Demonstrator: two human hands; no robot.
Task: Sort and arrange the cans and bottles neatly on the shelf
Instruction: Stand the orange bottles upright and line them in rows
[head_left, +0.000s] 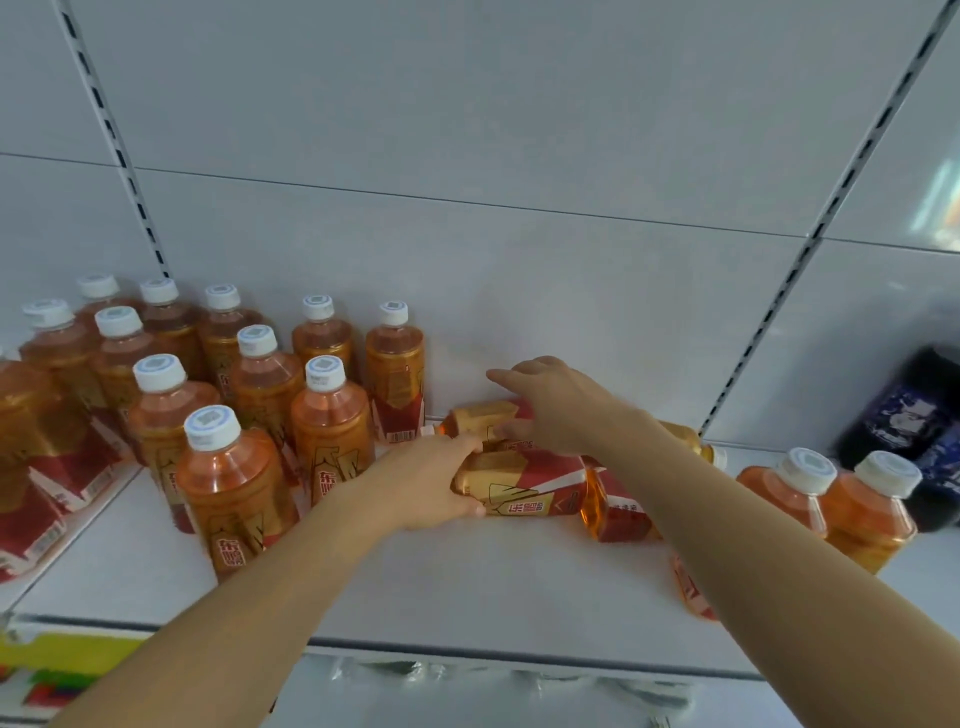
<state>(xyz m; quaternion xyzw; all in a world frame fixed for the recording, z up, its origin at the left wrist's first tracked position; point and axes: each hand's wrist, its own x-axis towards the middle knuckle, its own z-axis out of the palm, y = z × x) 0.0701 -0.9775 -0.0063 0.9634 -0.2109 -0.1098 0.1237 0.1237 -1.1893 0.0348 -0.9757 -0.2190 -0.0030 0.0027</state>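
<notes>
Shelf: white board under your hands, with stock at both ends and a jumble of fallen bottles mid-shelf.
Upright block: orange drink bottles with white caps standing in rows at your left, labels mostly facing out. Count this part as sorted.
Last upright in block: the bottle nearest the jumble; it stands against the back panel, just left of the fallen ones.
Front fallen bottle: lies on its side, base toward you at the left and label up, touching the one behind it.
Rear fallen bottle: also on its side, cap pointing left toward the upright block.
Other fallen bottles: at least one more lies tipped just right of the pair, partly hidden by your right forearm; another cap shows behind that arm.
Right-end pair: two orange bottles standing, well apart from the main block.
Dark bottles: a different product at the far right, blurred; you cannot tell how they are arranged.
Left hand: your fingers are curled round the base end of the front fallen bottle.
Right hand: it lies over the rear fallen bottle, thumb tucked against it, forefinger stretched past it; a light hold, not a full wrap.
Progress: judged a little over halfway. Left to do: stand the fallen bottles up, join them and the right-end pair to the block, and check the dark ones.
</notes>
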